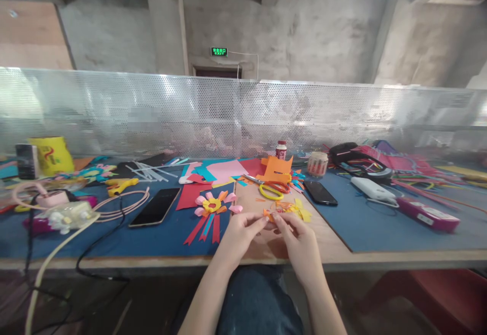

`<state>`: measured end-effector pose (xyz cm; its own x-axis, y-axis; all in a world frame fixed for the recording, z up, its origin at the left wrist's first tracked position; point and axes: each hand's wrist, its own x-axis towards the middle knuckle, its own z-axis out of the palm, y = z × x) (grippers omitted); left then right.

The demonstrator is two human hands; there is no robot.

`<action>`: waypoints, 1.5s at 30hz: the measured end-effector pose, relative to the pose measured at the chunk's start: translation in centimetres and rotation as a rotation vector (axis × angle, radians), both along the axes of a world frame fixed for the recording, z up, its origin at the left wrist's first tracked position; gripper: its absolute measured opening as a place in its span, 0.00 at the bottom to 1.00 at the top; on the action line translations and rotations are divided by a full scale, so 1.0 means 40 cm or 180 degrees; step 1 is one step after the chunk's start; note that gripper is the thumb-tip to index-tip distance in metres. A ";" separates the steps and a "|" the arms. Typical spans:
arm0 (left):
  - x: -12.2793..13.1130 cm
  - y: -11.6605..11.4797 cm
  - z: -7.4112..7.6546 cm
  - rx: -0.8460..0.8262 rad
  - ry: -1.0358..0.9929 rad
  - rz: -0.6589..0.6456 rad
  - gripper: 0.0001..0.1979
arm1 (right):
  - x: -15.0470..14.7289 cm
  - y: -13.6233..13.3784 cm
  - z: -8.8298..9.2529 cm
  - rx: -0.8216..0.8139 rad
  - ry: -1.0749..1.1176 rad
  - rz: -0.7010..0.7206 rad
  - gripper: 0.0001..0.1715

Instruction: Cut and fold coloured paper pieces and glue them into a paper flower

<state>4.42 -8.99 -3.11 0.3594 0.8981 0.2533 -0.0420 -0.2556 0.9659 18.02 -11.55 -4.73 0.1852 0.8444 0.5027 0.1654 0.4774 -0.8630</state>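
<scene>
My left hand point(239, 234) and my right hand point(299, 238) meet over the bare wooden board point(327, 241) near the table's front edge. Both pinch a small orange paper piece point(268, 216) between their fingertips. Just beyond them lies a yellow and orange paper flower point(299, 209). A finished pink and yellow paper flower with red and blue ribbons point(211, 208) lies to the left of my left hand. Yellow-handled scissors point(269, 189) rest farther back beside a cut orange sheet point(277, 169).
Two black phones point(155, 206) point(320, 192) lie on the blue mat point(380, 223). Coloured paper sheets, a small glue bottle point(281, 149), a tape roll point(317, 163), a white power bank point(373, 189), cables and a yellow bag point(53, 155) crowd the table. A perforated metal screen point(243, 114) stands behind.
</scene>
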 end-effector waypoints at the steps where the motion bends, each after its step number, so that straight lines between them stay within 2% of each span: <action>1: 0.000 0.004 -0.004 -0.0042 -0.0071 0.0015 0.15 | -0.001 0.000 0.000 -0.0005 0.0004 -0.0019 0.13; 7: 0.005 0.017 -0.013 -0.0103 -0.0368 0.0365 0.12 | -0.013 -0.007 0.006 -0.0172 0.0026 -0.0214 0.14; 10: 0.006 0.017 -0.012 -0.0086 -0.0373 0.0433 0.11 | -0.012 -0.011 0.015 -0.0181 -0.0085 -0.0114 0.12; 16: 0.005 0.014 -0.008 -0.0029 -0.0293 0.0367 0.11 | -0.001 -0.014 0.018 -0.0175 -0.0066 0.0100 0.12; 28: 0.003 0.024 -0.017 -0.0196 -0.0478 0.0380 0.12 | 0.000 -0.012 0.007 -0.0115 0.0076 0.0052 0.14; 39: 0.005 0.016 -0.005 -0.0030 -0.0438 0.0397 0.12 | -0.003 -0.012 0.005 -0.0138 0.0163 -0.0106 0.12; 45: 0.005 0.019 -0.011 -0.0069 -0.0507 0.0341 0.12 | 0.001 -0.012 0.006 -0.0248 0.0164 0.0044 0.13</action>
<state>4.62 -8.23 -3.54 0.2184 0.9349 0.2796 -0.1685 -0.2461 0.9545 18.05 -12.05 -4.49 0.1972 0.8832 0.4255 0.1137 0.4105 -0.9047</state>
